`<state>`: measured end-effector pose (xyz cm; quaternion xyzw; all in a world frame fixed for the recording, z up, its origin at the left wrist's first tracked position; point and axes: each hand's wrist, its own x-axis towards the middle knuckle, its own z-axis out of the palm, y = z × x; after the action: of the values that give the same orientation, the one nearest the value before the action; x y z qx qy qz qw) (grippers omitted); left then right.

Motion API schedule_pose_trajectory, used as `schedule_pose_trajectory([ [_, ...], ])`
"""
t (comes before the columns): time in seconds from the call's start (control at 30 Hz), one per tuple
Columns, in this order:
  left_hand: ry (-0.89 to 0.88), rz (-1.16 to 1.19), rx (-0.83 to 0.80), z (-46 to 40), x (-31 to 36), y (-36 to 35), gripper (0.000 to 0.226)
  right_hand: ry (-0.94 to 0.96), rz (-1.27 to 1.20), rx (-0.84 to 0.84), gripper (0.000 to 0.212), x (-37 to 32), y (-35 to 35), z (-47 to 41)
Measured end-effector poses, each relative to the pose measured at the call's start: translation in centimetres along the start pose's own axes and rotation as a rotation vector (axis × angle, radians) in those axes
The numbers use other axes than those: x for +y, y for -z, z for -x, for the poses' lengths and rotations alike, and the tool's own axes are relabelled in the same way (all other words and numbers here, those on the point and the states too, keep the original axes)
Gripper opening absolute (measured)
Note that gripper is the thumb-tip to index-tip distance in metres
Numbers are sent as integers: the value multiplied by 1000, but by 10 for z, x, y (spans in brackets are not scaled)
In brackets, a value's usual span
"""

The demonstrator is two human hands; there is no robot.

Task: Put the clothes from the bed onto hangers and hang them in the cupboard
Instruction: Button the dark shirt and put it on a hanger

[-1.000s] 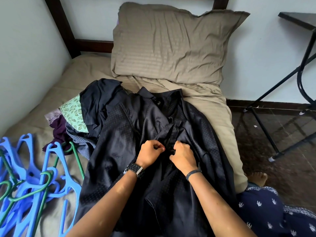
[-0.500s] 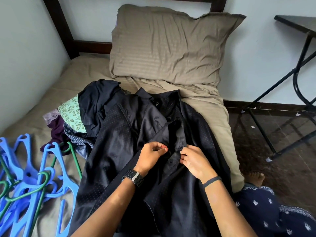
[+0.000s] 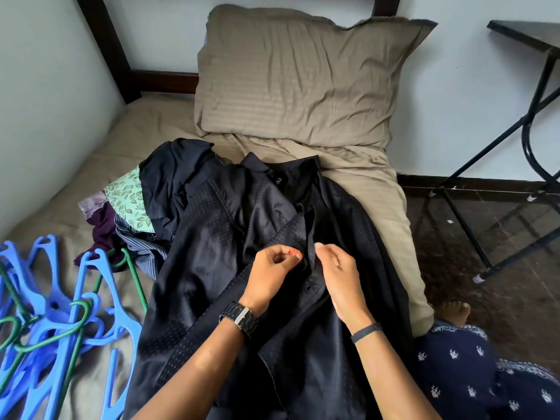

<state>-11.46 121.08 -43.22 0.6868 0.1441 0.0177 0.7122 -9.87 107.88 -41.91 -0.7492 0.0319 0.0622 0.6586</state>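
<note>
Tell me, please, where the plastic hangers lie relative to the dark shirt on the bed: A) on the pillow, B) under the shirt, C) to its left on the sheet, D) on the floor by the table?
C: the blue and green hangers lie heaped on the sheet at the left of the dark shirt.

A large taupe striped fabric pillow point(image 3: 303, 77) leans against the dark wooden headboard frame point(image 3: 109, 47) at the head end of the bed, touching the pale wall. Off the bed's right edge, a black metal-legged folding table point(image 3: 533, 122) stands on the dark speckled stone floor point(image 3: 500, 268), near the dark skirting along the wall.
</note>
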Motion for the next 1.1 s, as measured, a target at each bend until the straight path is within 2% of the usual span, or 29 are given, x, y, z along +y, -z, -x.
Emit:
schedule_pose_trajectory([
  [0.1,-12,-5,5,1,3,-2,8,109,140,-7,9,-8,-1,6],
  [0.33,38,47,-20,3,7,-3,7,226,351,44,6,-13,-4,9],
  [0.5,61,105,-50,5,12,-4,9,428,494,141,9,-6,-6,10],
  [0.63,89,127,-68,6,13,-3,11,531,597,134,4,-6,-8,8],
  [0.9,127,219,-66,6,14,-2,15,528,602,91,4,-9,-6,7],
  [1.1,150,305,-44,7,17,-3,10,523,634,84,11,-7,-3,11],
])
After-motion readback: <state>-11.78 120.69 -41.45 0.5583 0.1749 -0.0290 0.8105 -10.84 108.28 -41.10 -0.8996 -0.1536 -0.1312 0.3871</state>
